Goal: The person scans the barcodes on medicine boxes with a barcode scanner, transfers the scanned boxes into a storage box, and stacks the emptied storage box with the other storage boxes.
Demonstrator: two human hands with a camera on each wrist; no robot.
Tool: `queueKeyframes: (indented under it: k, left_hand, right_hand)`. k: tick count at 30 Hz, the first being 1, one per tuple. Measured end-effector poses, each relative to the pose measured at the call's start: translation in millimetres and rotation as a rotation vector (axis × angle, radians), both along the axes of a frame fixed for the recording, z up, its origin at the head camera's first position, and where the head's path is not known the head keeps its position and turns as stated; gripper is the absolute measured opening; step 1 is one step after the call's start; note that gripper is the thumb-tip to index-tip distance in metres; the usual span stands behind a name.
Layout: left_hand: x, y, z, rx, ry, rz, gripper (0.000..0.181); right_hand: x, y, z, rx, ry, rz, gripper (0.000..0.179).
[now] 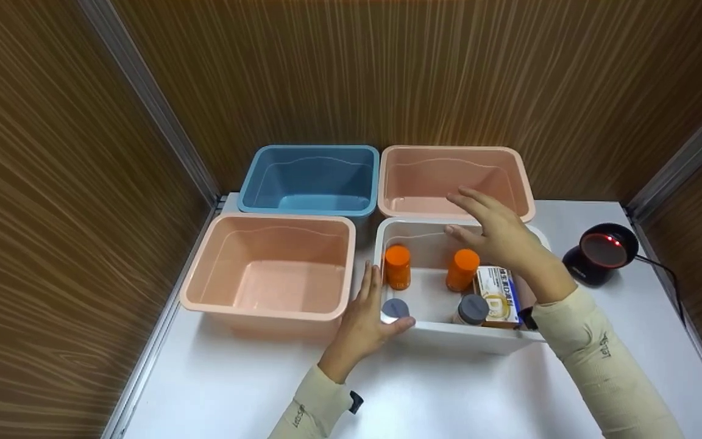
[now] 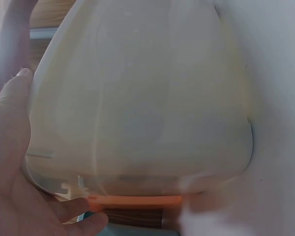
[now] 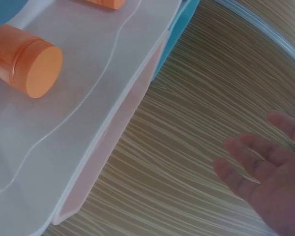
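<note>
From the head view, the rectangular white plastic bin [image 1: 467, 339] is flanked at its near left corner by the open left hand [image 1: 360, 323], fingers straight; above it the right hand [image 1: 497, 235] is held spread, nothing gripped. Trouble could come here: if the corner is shoved, the upright bottles might be toppled; if the right forearm is lowered carelessly, the white printed cardboard box [image 1: 497, 296] could be knocked. Inside that bin, two orange cylindrical plastic bottles [image 1: 398, 268] [image 1: 462, 271] and two grey-capped bottles [image 1: 471, 309] [image 1: 395, 308] are contained beside the box. Nothing is seen in the left pink plastic bin [image 1: 290, 286], the blue plastic bin [image 1: 317, 171] or, where unhidden, the rear pink plastic bin [image 1: 424, 174].

Over to the left wrist: the white bin's outer wall is bracketed by thumb and fingers; how firmly it is pressed cannot be told.

On the right wrist, an orange bottle is seen inside the bin, well apart from the empty, loosely extended right hand.
</note>
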State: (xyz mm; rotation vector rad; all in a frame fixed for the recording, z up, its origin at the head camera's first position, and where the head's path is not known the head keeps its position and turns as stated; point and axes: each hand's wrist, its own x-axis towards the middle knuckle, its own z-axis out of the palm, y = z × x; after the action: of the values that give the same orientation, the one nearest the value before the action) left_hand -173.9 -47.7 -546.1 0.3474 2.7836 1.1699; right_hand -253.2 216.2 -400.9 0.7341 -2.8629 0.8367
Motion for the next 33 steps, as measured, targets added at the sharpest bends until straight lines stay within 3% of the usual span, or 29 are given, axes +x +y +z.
queueKeyframes:
  k: [6,16,28,33]
  left_hand:
    - [0.3,-0.8,-1.5,0.008,0.002,0.004,0.124]
    - [0.4,-1.4,-2.6,0.008,0.032,-0.005,0.124]
    - [0.2,-0.6,-3.7,0.038,0.014,-0.001,0.124]
    - [-0.2,0.1,-4.9,0.042,0.035,0.004,0.124]
  right_hand:
    - [-11.9,-5,-8.5,-0.036,-0.021,0.007,0.061]
    - [-30.9,-22,-34.7,-0.128,0.046,0.123,0.050]
    - [-46.0,-35,-69.0,-0.207,-0.027,0.161,0.038]
    - [-54.1,-40,-82.6,-0.251,-0.109,0.166,0.035]
